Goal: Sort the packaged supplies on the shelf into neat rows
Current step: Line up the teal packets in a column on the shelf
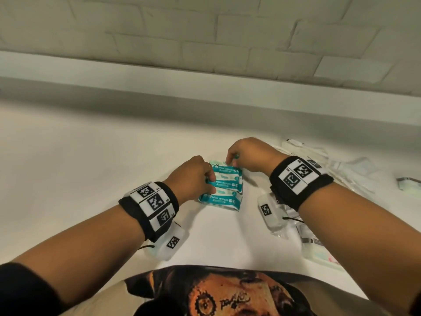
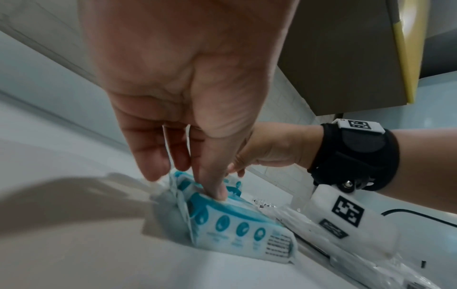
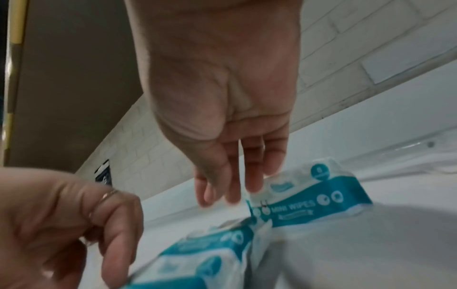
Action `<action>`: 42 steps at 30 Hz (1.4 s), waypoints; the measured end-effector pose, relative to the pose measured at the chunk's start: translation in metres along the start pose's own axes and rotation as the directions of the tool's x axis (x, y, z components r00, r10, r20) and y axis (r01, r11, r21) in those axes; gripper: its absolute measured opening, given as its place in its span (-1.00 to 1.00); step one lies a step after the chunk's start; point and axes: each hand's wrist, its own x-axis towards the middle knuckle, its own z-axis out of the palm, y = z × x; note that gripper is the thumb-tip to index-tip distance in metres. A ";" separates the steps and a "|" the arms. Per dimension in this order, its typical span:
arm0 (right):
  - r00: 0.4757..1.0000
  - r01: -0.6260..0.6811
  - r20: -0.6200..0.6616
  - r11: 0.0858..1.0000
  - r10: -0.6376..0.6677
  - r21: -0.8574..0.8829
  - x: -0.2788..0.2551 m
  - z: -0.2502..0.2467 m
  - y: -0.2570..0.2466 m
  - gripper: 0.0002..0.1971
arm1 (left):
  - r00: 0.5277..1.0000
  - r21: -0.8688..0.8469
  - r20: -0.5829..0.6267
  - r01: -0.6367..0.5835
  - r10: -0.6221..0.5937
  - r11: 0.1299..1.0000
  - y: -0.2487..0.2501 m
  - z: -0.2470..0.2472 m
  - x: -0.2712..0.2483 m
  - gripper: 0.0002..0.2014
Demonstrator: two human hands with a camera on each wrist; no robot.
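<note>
Three teal-and-white mini wipes packs lie side by side in a short column on the white shelf [image 1: 91, 167]: a far pack [image 1: 227, 170], a middle pack [image 1: 227, 184] and a near pack [image 1: 222, 200]. My left hand [image 1: 200, 176] is at their left ends, its thumb pressing down on a pack [image 2: 237, 230] while the fingers [image 2: 155, 166] hang fairly straight past the end flap. My right hand [image 1: 246, 156] reaches over the far pack [image 3: 309, 203]. Its straight fingertips [image 3: 254, 185] touch that pack's far left corner. The left hand [image 3: 74, 224] also shows beside the nearer packs [image 3: 205, 254].
Several clear plastic packages [image 1: 323, 163] lie loosely piled on the right of the shelf, with more packets [image 1: 319, 245] near the front right. A small item [image 1: 410, 184] sits at the right edge. A raised ledge [image 1: 205, 87] and a brick wall close the back.
</note>
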 end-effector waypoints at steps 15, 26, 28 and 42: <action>0.969 -0.246 0.024 0.968 0.245 0.053 0.014 -0.013 0.032 -0.78 | 0.978 0.259 0.129 -0.193 0.164 0.946 0.014 0.002 0.018 -0.50; 0.965 -0.260 0.016 0.959 0.260 0.112 0.034 -0.006 0.016 -0.72 | 0.973 0.255 0.151 -0.210 0.176 0.944 0.017 0.001 0.017 -0.48; 0.971 -0.238 0.040 0.961 0.235 0.139 0.039 -0.003 0.011 -0.71 | 0.972 0.260 0.154 -0.214 0.179 0.941 0.017 0.000 0.015 -0.49; 0.991 -0.119 -0.015 0.941 0.130 0.317 -0.013 -0.031 0.052 -0.57 | 0.945 0.332 0.294 -0.243 0.145 0.912 0.031 -0.007 0.018 -0.03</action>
